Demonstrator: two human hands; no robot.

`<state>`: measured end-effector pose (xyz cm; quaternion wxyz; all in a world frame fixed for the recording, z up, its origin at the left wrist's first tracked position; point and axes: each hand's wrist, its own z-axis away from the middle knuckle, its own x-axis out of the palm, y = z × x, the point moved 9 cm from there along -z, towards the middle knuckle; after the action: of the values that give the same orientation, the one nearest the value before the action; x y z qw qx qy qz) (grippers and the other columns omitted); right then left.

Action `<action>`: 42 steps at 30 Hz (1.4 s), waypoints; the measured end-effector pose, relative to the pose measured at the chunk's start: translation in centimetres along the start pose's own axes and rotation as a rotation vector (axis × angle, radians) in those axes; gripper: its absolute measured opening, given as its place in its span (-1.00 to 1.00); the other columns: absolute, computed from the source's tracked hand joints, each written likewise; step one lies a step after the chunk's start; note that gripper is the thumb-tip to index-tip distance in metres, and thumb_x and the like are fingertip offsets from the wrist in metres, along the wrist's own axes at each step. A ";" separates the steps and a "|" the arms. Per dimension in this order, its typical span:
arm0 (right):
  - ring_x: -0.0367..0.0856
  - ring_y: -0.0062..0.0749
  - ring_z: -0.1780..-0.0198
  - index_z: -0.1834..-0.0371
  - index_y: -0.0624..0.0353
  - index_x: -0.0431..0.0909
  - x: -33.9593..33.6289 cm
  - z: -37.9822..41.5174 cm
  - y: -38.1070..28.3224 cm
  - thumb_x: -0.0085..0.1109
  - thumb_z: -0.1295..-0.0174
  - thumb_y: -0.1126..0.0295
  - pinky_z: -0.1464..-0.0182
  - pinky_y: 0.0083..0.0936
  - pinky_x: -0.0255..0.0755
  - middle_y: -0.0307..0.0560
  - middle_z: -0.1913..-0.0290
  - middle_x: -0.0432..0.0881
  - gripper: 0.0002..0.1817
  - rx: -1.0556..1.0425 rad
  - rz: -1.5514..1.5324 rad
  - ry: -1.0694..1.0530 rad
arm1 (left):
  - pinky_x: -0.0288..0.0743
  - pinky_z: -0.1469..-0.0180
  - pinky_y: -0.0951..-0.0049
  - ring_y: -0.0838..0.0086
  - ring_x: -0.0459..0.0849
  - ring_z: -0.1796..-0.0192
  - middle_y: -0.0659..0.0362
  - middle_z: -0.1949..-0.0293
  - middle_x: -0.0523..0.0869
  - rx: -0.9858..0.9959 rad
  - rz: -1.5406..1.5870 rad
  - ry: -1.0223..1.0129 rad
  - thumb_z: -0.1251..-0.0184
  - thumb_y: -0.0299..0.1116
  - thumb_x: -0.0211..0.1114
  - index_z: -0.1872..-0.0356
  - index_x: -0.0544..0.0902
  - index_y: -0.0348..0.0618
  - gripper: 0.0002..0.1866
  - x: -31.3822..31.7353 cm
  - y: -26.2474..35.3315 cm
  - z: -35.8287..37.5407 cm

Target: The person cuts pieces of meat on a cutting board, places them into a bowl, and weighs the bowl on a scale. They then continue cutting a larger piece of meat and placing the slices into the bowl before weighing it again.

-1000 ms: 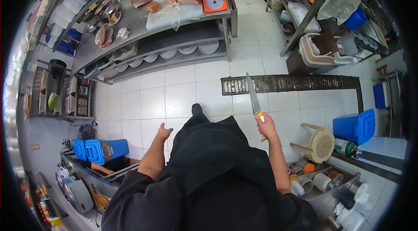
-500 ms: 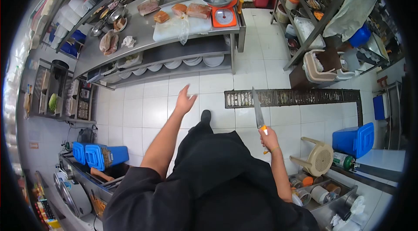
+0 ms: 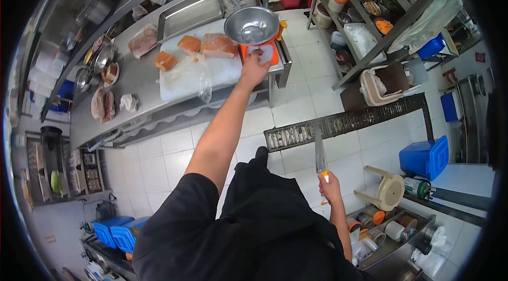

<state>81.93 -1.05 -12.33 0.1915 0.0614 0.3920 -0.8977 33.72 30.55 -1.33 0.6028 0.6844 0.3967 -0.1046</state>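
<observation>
My right hand (image 3: 330, 188) is wrapped around the yellow-and-white handle of a long kitchen knife (image 3: 319, 151). Its blade points forward, over the floor drain. My left arm stretches out to the worktable, where my left hand (image 3: 254, 71) is against the front of an orange kitchen scale (image 3: 274, 56). The fingers are bent at the dial and partly cover it. A steel bowl (image 3: 252, 25) rests on top of the scale. Beside it, a white cutting board (image 3: 177, 82) carries slabs of meat (image 3: 219, 45) and a clear plastic bag (image 3: 204, 82).
On the steel table (image 3: 132, 88) are a steel tray (image 3: 191, 14), more meat (image 3: 143, 41) and crumpled paper (image 3: 128, 102). A floor drain (image 3: 344, 122) crosses ahead. To the right stand a shelf rack (image 3: 365, 43), a beige bin (image 3: 378, 88) and a plastic stool (image 3: 389, 191).
I have moved closer to the table. My left hand has gone from open in mid-air to the scale. My right hand still holds the knife low on the right.
</observation>
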 end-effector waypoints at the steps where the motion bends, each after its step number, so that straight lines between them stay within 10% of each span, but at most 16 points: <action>1: 0.49 -0.60 0.63 0.10 0.14 0.56 0.3 -0.3 -1.0 0.30 -0.52 0.21 0.65 -0.53 0.36 -0.25 0.53 0.53 -0.77 0.017 -0.005 0.017 | 0.65 0.00 0.15 0.17 0.77 0.11 -0.05 0.04 0.78 -0.032 -0.044 -0.103 -0.30 -0.17 0.48 -0.28 0.57 -0.20 -0.42 -0.6 0.8 -0.6; 9: 0.48 -0.60 0.63 0.11 0.16 0.53 3.0 -2.9 -5.1 0.26 -0.56 0.23 0.64 -0.53 0.36 -0.27 0.53 0.52 -0.77 0.056 -0.033 0.019 | 0.54 -0.39 0.04 -0.05 0.64 -0.37 -0.18 -0.32 0.63 -0.192 -0.145 -0.233 -0.32 -0.04 0.54 -0.49 0.40 -0.02 -0.21 -0.2 0.6 -3.0; 22: 0.43 -0.63 0.65 0.12 0.10 0.51 2.0 -9.0 -7.2 0.26 -0.55 0.22 0.67 -0.56 0.33 -0.30 0.52 0.49 -0.79 -0.021 0.022 -0.069 | 0.51 -0.34 -0.02 -0.07 0.58 -0.36 -0.13 -0.30 0.60 -0.059 -0.436 0.021 -0.33 -0.18 0.50 -0.39 0.50 -0.13 -0.35 -10.9 -1.6 4.3; 30: 0.44 -0.62 0.65 0.08 0.09 0.53 4.8 -9.3 -13.4 0.28 -0.54 0.22 0.66 -0.55 0.34 -0.28 0.53 0.51 -0.80 -0.084 0.100 -0.107 | 0.32 -0.50 -0.02 -0.05 0.45 -0.48 -0.11 -0.69 0.17 -0.503 -0.747 0.067 -0.12 0.37 0.52 -0.72 0.15 -0.05 0.24 -20.3 -10.8 2.1; 36: 0.45 -0.61 0.65 0.08 0.11 0.53 10.3 -9.2 -18.3 0.28 -0.54 0.22 0.66 -0.54 0.35 -0.28 0.52 0.51 -0.79 -0.137 0.172 -0.067 | 0.52 -0.39 0.05 0.02 0.58 -0.40 -0.08 -0.45 0.49 -0.454 -0.626 -0.088 -0.24 0.31 0.47 -0.54 0.42 -0.08 -0.04 -21.8 -16.3 -1.9; 42: 0.45 -0.58 0.67 0.11 0.12 0.51 18.4 -7.5 -20.7 0.26 -0.56 0.22 0.65 -0.53 0.36 -0.27 0.56 0.50 -0.78 -0.132 0.159 -0.008 | 0.73 -0.03 0.04 0.07 0.84 0.02 -0.02 0.04 0.81 -0.235 -0.451 -0.092 -0.47 -0.32 0.21 -0.08 0.62 -0.10 -0.75 -21.0 -20.9 -4.4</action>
<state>56.56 11.76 -8.17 0.2671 0.0760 0.4434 -0.8522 4.35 24.92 -2.73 0.6569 0.4984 0.5209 -0.2207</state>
